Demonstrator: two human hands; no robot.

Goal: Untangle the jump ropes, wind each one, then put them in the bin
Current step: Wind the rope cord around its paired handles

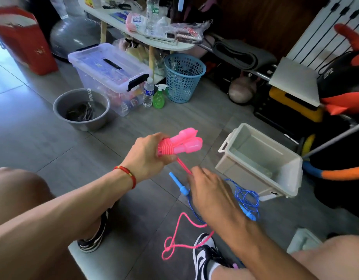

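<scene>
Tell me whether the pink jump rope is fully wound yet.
Partly wound. Coils wrap the handles of the pink jump rope in the left hand, but a loose length trails past the right hand to the floor.

Daylit interior, wide-angle view with soft shadows.
Light enters from the upper left, glaring on the floor [10,77]; the right hand [210,190] is motion-blurred, and straight lines bow toward the frame's edges.
</scene>
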